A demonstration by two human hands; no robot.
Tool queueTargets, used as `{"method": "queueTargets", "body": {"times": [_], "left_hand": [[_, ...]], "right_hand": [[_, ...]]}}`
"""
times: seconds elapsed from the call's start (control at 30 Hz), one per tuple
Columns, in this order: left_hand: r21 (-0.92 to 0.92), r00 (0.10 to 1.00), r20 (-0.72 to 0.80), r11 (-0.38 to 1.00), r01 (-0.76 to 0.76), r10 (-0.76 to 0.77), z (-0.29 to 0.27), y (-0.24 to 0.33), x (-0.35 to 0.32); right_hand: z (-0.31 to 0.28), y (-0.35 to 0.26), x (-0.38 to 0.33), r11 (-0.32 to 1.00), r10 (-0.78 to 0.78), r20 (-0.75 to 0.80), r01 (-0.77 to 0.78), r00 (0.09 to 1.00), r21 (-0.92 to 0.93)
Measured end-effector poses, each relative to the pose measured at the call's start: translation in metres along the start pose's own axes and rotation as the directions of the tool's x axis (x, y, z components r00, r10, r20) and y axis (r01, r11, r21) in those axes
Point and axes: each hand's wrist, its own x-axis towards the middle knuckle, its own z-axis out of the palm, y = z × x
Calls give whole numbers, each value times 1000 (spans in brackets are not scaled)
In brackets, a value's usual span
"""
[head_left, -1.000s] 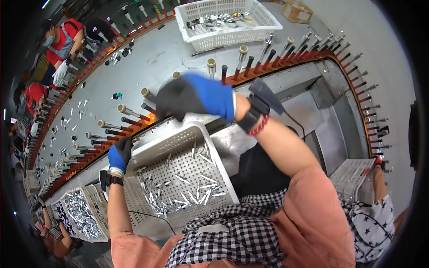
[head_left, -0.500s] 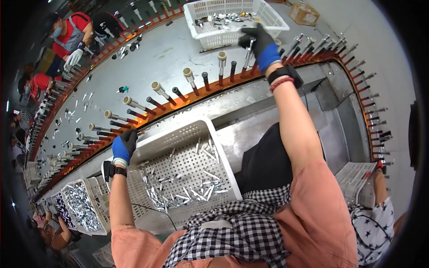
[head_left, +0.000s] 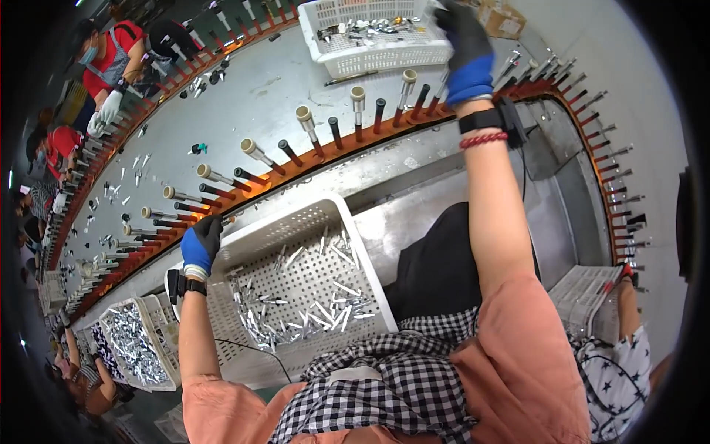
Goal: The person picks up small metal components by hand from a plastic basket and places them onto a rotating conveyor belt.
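My right hand (head_left: 470, 48), in a dark glove with a blue cuff, is raised beside the right end of the far white crate (head_left: 384, 59). Its fingers point away from me and are partly hidden, so I cannot tell what they hold. My left hand (head_left: 202, 243), gloved alike, has its fingers curled at the far left corner of the near white crate (head_left: 362, 255); anything inside them is hidden. Slim silver tubes (head_left: 325, 314) lie scattered in that crate. Beyond it, dark posts on red bases line an orange rail (head_left: 296, 166); some carry silver tubes with cream tops (head_left: 304, 115).
Loose small parts (head_left: 111, 192) lie on the grey table inside the curved rail. A crate full of silver parts (head_left: 134, 344) stands at left. Co-workers in red (head_left: 111, 63) work across the table; another person's arm (head_left: 629, 303) is at right. A cardboard box (head_left: 503, 18) sits at the back.
My right hand has risen away from a post with a silver tube, moving up and right. The posts on the rail have shifted slightly left. My left hand has barely moved.
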Motion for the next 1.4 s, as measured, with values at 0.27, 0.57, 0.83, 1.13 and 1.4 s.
{"method": "queueTargets", "body": {"times": [0.27,0.57,0.83,1.13,1.4], "left_hand": [[-18,1000,-6,1000,7,-8,5,-2,2],[61,999,32,998,-23,21,3,-7,9],[-35,999,17,998,43,-42,3,-3,2],[82,999,-11,996,-30,31,13,7,19],[27,999,-39,1000,14,-13,9,-16,6]], "right_hand": [[5,60,-26,896,441,52,-443,896,25],[86,-147,-77,973,141,934,-220,330,-69],[29,1,-15,957,-192,248,237,949,-166],[-33,114,-23,983,183,280,-167,942,-77],[98,-143,-107,988,22,944,-150,329,29]]}}
